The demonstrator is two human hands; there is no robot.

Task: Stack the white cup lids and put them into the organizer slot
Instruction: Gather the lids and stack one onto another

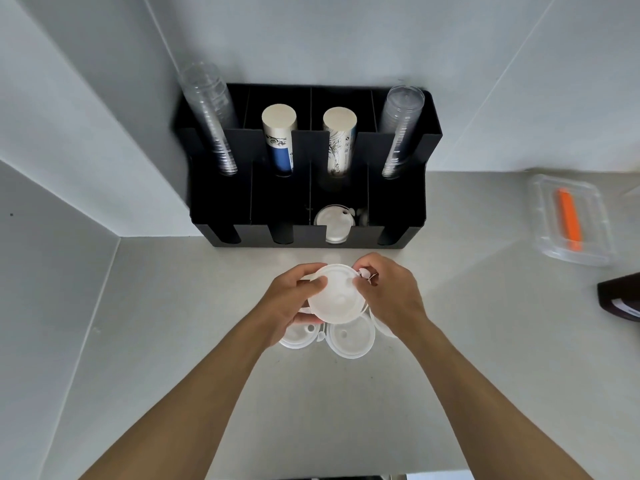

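My left hand point(294, 299) and right hand point(388, 292) grip one white lid point(337, 296), hiding some lids point(351, 337) underneath.

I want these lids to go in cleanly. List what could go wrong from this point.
1. Both hands, left hand and right hand, pinch the held lids by the rim; the stack could slip apart.
2. Loose lids lie directly beneath and could be knocked.
3. The organizer slot already holds lids, so the new stack may sit crooked.
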